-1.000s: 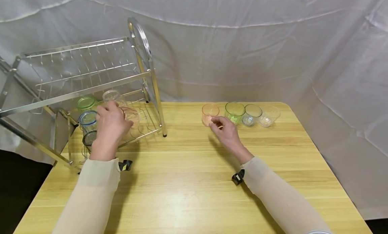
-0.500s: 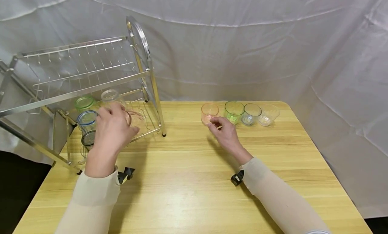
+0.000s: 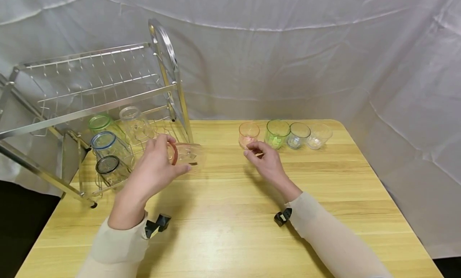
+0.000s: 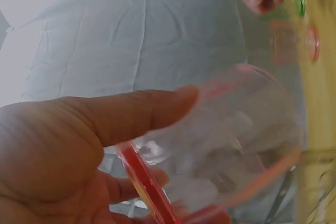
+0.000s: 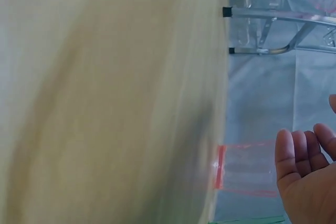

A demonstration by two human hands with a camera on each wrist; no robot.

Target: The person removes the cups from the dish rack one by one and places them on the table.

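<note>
My left hand (image 3: 153,170) holds a clear glass with a pink tint (image 3: 188,153) just outside the rack's front right. The glass lies sideways in the air, its thick red ring close to my palm and its body pointing right. In the left wrist view, the thumb and fingers grip that glass (image 4: 236,145) round its ringed end. My right hand (image 3: 268,160) hovers with loosely bent fingers in front of an upright pink glass (image 3: 248,131) on the table. In the right wrist view, nothing is in the right hand (image 5: 310,177), whose fingertips are near the pink glass (image 5: 247,169).
A two-tier metal rack (image 3: 90,107) stands at left. Its lower shelf bears upside-down glasses: green (image 3: 101,121), clear (image 3: 135,121), blue-rimmed (image 3: 108,144) and dark-rimmed (image 3: 111,170). Right of the pink glass stand a green glass (image 3: 278,131), a bluish glass (image 3: 299,135) and a clear glass (image 3: 319,135).
My left hand has lifted the pink-tinted glass out of the lower shelf and moved right and toward me, tipping it sideways. The right hand has stayed almost still.
</note>
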